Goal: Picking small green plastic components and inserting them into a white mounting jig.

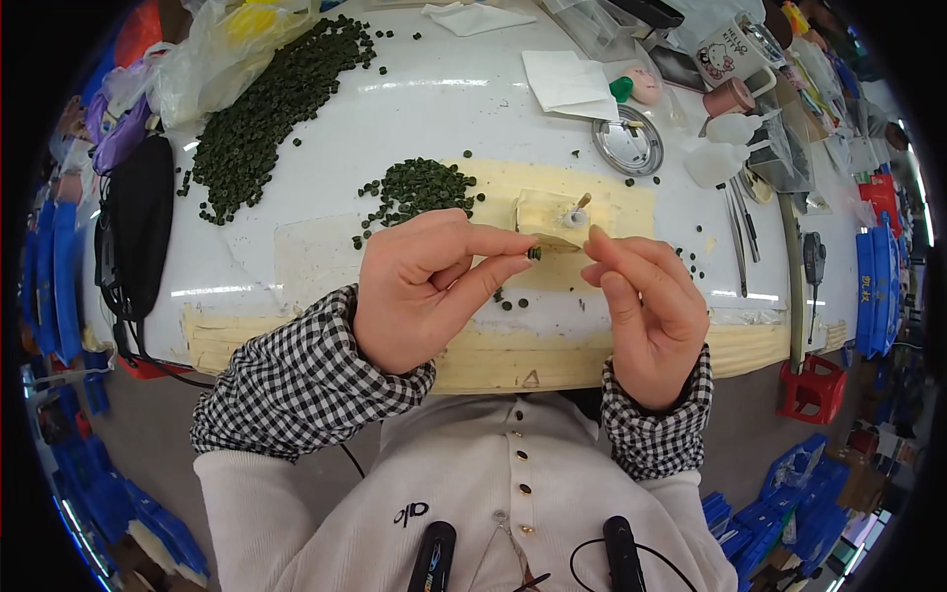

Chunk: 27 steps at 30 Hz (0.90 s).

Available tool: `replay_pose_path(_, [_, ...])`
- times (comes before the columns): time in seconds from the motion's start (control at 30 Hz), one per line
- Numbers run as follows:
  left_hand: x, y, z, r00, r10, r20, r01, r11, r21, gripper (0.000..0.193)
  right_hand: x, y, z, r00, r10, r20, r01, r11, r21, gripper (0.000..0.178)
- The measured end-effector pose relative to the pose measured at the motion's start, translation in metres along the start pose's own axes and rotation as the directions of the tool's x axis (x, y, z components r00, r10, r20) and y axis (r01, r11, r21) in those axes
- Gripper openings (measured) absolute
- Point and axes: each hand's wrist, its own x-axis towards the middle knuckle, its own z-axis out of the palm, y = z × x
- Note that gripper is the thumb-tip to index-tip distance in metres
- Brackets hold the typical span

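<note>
My left hand (pixel 419 281) pinches a small dark green round piece (pixel 534 254) between thumb and forefinger. To its right, my right hand (pixel 653 311) has its fingers curled in toward the thumb; whatever they may hold is too small to make out. The two hands' fingertips are a short gap apart. Just beyond them stands a cream, tape-covered block (pixel 541 235) with a short whitish tube (pixel 574 217) and a thin brown stick rising from it. A small heap of similar dark green pieces (pixel 419 189) lies behind my left hand, and a few loose ones (pixel 507 306) lie between my wrists.
A large pile of green pieces (pixel 258 123) spreads over the far left, beside plastic bags (pixel 202 74) and a black pouch (pixel 141 227). At right are a round metal lid (pixel 628 143), white paper (pixel 567 84), tweezers (pixel 736 237), squeeze bottles (pixel 712 163) and a mug (pixel 728 54).
</note>
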Motion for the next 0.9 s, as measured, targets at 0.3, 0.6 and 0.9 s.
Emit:
replay_pose_path(0.3, [-0.001, -0.011, 0.009, 0.960, -0.069, 0.273, 0.038, 0.992, 0.119, 0.013, -0.001, 0.024, -0.046, 0.993, -0.023, -0.117, -0.032, 0.892, -0.450, 0.008])
replay_pose_path(0.6, [0.007, -0.011, -0.002, 0.880, -0.393, 0.267, 0.468, 0.814, -0.344, 0.015, -0.005, 0.034, -0.039, 0.999, -0.054, 0.007, 0.043, 0.704, -0.709, 0.010])
replay_pose_path(0.9, [0.010, -0.019, -0.005, 0.814, -0.574, 0.086, 0.400, 0.447, -0.800, 0.028, -0.005, 0.035, -0.027, 0.997, -0.071, 0.029, 0.070, 0.697, -0.713, 0.009])
